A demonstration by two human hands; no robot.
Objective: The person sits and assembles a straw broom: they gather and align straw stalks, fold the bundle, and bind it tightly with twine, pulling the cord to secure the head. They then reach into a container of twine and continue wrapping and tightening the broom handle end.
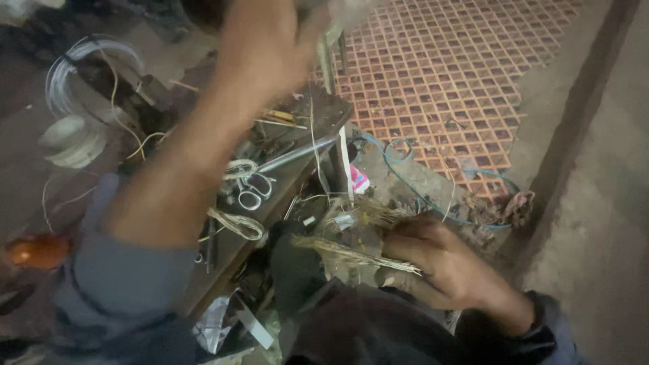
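Observation:
My left hand (pixel 260 47) is raised high near the top of the view, blurred, fingers closed on a pale thin strand (pixel 314 145) that runs down toward my lap. My right hand (pixel 443 260) rests low at the right, gripping a bundle of dry straw-like fibres (pixel 355 253) that sticks out to the left. More loose fibres (pixel 372 215) lie just above that hand.
A dark wooden bench (pixel 324 111) holds scissors (pixel 253 189), a metal rod (pixel 297 154) and coils of pale cord (pixel 236 224). A white wire coil (pixel 74 64) lies at far left, a blue cable (pixel 405 152) on the ground, patterned red flooring (pixel 460 67) beyond.

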